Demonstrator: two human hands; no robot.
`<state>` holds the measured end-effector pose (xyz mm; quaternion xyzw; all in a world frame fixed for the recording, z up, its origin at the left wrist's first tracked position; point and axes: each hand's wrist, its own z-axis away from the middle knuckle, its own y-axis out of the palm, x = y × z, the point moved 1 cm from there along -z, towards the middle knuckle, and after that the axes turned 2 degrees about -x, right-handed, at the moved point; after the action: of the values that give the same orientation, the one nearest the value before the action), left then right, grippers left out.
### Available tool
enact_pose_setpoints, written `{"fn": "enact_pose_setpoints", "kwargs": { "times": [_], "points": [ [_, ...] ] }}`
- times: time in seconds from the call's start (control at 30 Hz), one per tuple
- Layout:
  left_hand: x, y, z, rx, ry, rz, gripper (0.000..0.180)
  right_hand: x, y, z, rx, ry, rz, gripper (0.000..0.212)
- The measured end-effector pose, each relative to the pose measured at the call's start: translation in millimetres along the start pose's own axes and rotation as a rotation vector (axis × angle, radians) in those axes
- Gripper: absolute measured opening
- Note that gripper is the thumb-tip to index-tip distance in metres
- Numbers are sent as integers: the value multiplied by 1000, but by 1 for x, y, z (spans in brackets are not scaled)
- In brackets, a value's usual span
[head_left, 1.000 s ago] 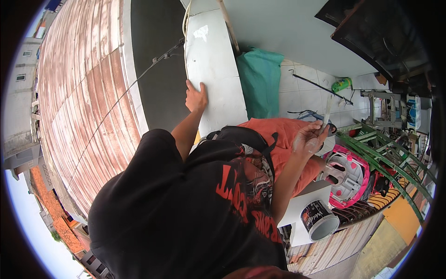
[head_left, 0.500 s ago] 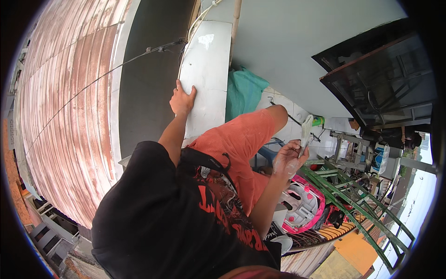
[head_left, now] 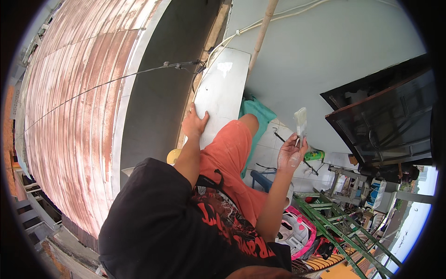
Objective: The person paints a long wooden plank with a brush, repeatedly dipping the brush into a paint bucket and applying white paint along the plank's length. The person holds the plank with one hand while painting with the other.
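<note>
My right hand point(head_left: 292, 152) is closed around the handle of a paintbrush point(head_left: 301, 122), its pale bristles pointing up. White paint smears the palm and wrist. My left hand point(head_left: 194, 123) lies with fingers spread on the edge of a narrow grey-white ledge point(head_left: 218, 93), thumb stretched across its top. A bare white patch point(head_left: 224, 69) shows farther along that ledge. Behind the brush stands a pale grey wall point(head_left: 297, 60), with the bristles apart from it as far as I can tell.
A drop lies left of the ledge, beside a rusty corrugated roof point(head_left: 83, 107). Cables point(head_left: 260, 23) and a bamboo pole point(head_left: 264, 35) cross the far end. On the right are an open dark window point(head_left: 381, 107), a green ladder point(head_left: 344, 223), a green can point(head_left: 315, 155) and a teal sack point(head_left: 258, 114).
The view has shifted, so the ledge and wall sit lower. My right hand has moved farther forward and turned the brush's flat side into view. My knee has drawn left; my left hand stays on the ledge.
</note>
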<state>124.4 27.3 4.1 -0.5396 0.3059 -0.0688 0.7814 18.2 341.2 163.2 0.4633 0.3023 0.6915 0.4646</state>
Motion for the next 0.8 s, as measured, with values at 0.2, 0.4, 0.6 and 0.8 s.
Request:
{"fn": "enact_pose_setpoints", "kwargs": {
  "times": [0.2, 0.4, 0.6, 0.8],
  "points": [
    [10, 21, -11, -50, -24, 101, 81, -86, 7, -32, 50, 234, -110, 24],
    [-18, 39, -63, -155, -236, 157, 67, -153, 10, -62, -93, 301, -111, 33],
    [-29, 35, -55, -219, -234, 129, 56, -144, -21, -86, -186, 263, 79, 36],
    [-39, 31, -53, -182, -276, 69, 56, -133, -40, -131, -226, 338, 410, 44]
  ]
}}
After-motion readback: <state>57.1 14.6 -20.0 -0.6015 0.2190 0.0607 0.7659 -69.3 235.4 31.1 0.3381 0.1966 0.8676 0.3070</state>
